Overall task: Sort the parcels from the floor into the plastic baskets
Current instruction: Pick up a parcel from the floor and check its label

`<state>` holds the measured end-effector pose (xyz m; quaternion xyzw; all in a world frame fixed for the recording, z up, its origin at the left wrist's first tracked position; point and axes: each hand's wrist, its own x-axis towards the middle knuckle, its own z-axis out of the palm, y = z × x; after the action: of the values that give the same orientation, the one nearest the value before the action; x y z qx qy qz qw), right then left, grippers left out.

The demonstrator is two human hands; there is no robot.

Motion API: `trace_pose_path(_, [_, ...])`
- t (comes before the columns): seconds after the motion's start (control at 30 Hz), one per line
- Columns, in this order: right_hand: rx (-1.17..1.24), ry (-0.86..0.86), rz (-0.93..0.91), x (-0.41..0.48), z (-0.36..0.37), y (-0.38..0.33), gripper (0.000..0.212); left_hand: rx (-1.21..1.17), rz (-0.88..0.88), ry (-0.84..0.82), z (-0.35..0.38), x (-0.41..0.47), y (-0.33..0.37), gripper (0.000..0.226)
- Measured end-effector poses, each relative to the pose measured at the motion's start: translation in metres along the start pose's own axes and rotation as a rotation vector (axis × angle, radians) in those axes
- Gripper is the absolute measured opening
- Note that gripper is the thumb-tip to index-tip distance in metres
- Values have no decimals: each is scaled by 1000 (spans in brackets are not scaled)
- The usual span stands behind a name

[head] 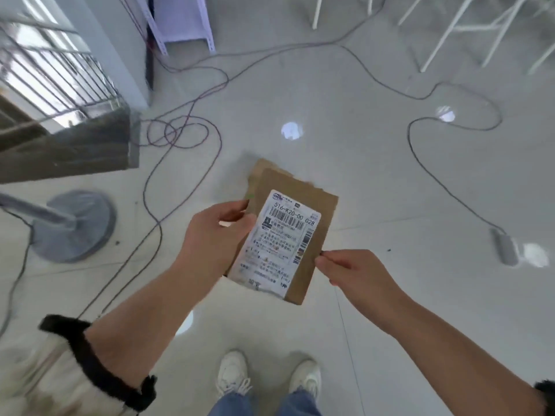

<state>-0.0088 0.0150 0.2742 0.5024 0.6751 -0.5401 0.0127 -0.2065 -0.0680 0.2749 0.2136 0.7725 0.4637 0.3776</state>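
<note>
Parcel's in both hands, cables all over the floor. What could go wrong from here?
1. Loose cables snake across the floor close to the shoes; stepping off with eyes on the label could mean a trip.
2. The right hand only pinches the edge of the parcel; if the left hand lets go, it may drop.

floor: glossy white tile | cables | fan base | window left
</note>
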Motion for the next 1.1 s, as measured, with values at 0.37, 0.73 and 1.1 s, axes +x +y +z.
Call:
trace_pose_path(0.37, [269,209,-543,-253,-150,-185,40,-25,525,-1,-49,-192,314,28])
trace_pose_path(0.73, [419,509,-677,-350,-196,-193,38,-131,817,-179,-24,-275,385,40])
trace_pose_path(1.1, [706,921,-578,-441,-135,-146,42,-191,907,-724,12,-329,370,36])
